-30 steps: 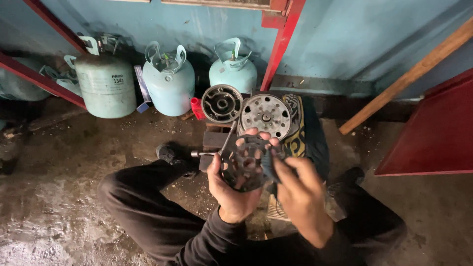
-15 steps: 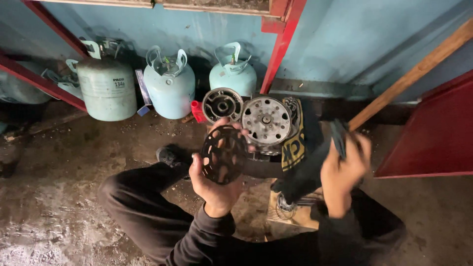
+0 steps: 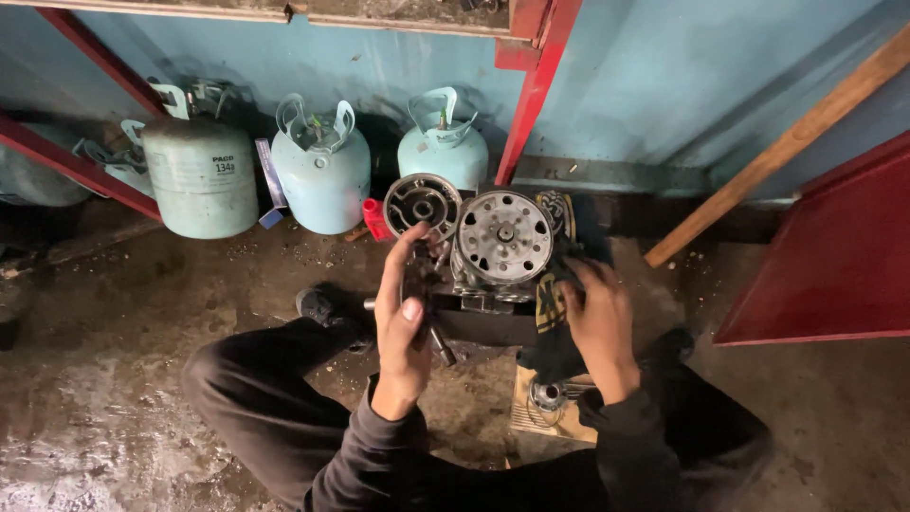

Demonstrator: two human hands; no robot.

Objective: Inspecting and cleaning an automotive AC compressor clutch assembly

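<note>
Grimy concrete floor below blue wall, left hand fingers gripping dark disc.

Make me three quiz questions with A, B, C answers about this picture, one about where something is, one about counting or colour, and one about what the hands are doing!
1. Where do the gas cylinders stand?
A. against the blue wall
B. on the person's lap
C. on top of the red panel

2. How many pale cylinders can you see whole in a row?
A. one
B. three
C. six

3. What is the right hand doing?
A. pressing a dark cloth by the round metal disc
B. waving in the air
C. holding a cup

Answers: 1 A, they line up along the blue wall behind the work. 2 B, three stand side by side, with part of another behind the red bar. 3 A, its fingers lie on the cloth, while the left hand grips a dark metal part.
</note>
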